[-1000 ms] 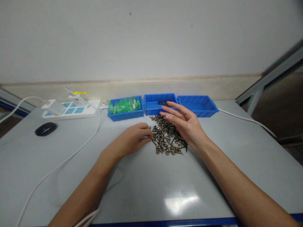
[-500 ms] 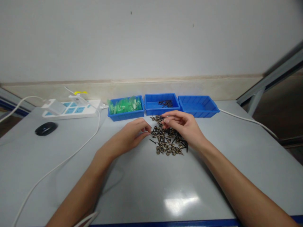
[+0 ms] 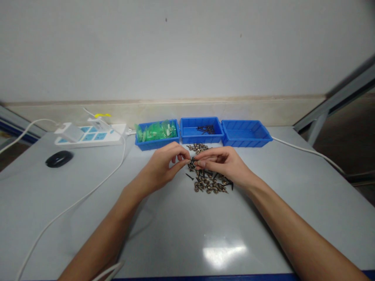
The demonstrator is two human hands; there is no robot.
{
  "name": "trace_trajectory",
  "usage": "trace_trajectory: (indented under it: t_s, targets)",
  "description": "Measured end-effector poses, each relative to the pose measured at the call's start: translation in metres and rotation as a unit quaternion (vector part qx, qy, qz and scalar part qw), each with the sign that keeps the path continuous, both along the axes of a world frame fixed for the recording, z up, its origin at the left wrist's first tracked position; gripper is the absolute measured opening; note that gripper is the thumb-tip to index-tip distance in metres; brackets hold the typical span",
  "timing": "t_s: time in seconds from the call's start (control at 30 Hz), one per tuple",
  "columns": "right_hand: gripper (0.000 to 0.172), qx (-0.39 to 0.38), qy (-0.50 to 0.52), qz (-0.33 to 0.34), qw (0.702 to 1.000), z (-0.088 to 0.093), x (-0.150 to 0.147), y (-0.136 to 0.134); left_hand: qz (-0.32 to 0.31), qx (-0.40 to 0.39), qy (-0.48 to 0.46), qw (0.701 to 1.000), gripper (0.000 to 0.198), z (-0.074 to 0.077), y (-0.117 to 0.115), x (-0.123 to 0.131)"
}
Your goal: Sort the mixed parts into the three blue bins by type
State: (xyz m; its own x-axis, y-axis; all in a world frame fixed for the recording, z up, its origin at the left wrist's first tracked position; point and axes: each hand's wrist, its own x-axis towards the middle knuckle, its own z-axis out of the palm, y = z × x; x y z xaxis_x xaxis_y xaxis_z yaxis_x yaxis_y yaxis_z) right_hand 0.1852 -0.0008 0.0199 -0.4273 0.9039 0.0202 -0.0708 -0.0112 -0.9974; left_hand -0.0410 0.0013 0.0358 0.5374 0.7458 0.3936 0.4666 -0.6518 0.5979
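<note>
From my seat, I take the pile of screws [image 3: 209, 181] on the grey counter [image 3: 187, 230] as my reference. My left hand [image 3: 162, 169] sits just to the left of the pile. My right hand [image 3: 227, 166] hovers over its upper right part, and the wrist hides some of the screws. The two hands meet at the pile's upper left edge. There the thumb and forefinger of each hand are pressed together, pinching a small dark screw [image 3: 192, 160] between the fingertips. The remaining fingers of both hands are loosely curled. The screw is lifted just above the pile, and I cannot tell which way its head points.

Directly behind the pile stands the middle blue bin [image 3: 201, 139], with a few dark screws lying in it. Behind the pile and to the left is the left blue bin [image 3: 156, 145], filled with green pieces [image 3: 155, 132]. Behind it and to the right is the right blue bin [image 3: 247, 141]. Well to the left of the pile lies a white power strip [image 3: 90, 134]. A black mouse [image 3: 59, 159] is farther left, nearer my side. A white cable [image 3: 88, 191] runs from the strip across the counter, left of the pile.
</note>
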Motion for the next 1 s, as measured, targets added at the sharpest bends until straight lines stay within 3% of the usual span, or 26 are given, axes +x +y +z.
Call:
trace_trajectory:
  t_s: [0.13,0.27,0.43,0.73,1.0]
  targets:
    - [0.021,-0.006,0.004,-0.006,1.0,0.0,0.0,0.0,0.001,0.006,-0.005,1.0,0.004,-0.003,0.001,0.002]
    - [0.018,0.039,0.026,-0.102,0.994,-0.004,0.001,0.004,0.011,0.003,0.025,1.0,0.012,-0.007,0.002,-0.001]
    - [0.032,0.077,0.068,-0.193,0.976,-0.008,0.004,0.01,-0.069,-0.052,0.095,0.992,0.01,-0.012,0.0,-0.006]
    - [0.02,0.052,0.054,-0.172,0.982,-0.008,0.003,0.009,-0.1,-0.072,0.142,0.982,0.011,-0.017,0.001,-0.003]
    - [0.015,0.044,0.006,-0.109,0.993,-0.004,0.002,0.007,-0.025,-0.014,0.025,0.999,0.01,-0.007,0.0,-0.002]
